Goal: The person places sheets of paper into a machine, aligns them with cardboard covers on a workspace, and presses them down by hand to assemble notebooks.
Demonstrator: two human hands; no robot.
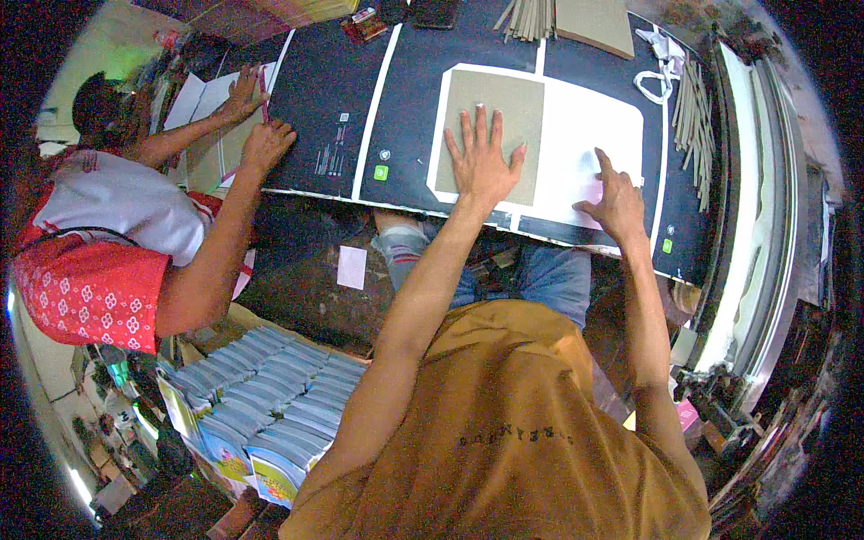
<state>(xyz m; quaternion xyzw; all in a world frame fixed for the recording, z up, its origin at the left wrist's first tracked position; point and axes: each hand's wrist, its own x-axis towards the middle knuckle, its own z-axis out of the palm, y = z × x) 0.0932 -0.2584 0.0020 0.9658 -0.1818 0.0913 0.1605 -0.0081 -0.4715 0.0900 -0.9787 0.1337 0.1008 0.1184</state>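
Observation:
On the dark table lies a large white sheet [589,135] with trimmed corners. A grey-brown cardboard panel [495,85] covers its left part, leaving a white margin round the outer edges. My left hand [483,162] rests flat on the cardboard, fingers spread. My right hand [616,200] is over the lower right of the white sheet, index finger stretched out and thumb apart, with nothing seen in it. Whether its fingertips touch the sheet I cannot tell.
Cardboard strips [693,135] lie at the table's right, beside a white cloth strip [661,63]. More strips [526,18] and a stack of boards [594,25] are at the back. A co-worker [117,216] handles a folded cover at left. Stacked booklets [270,387] stand lower left.

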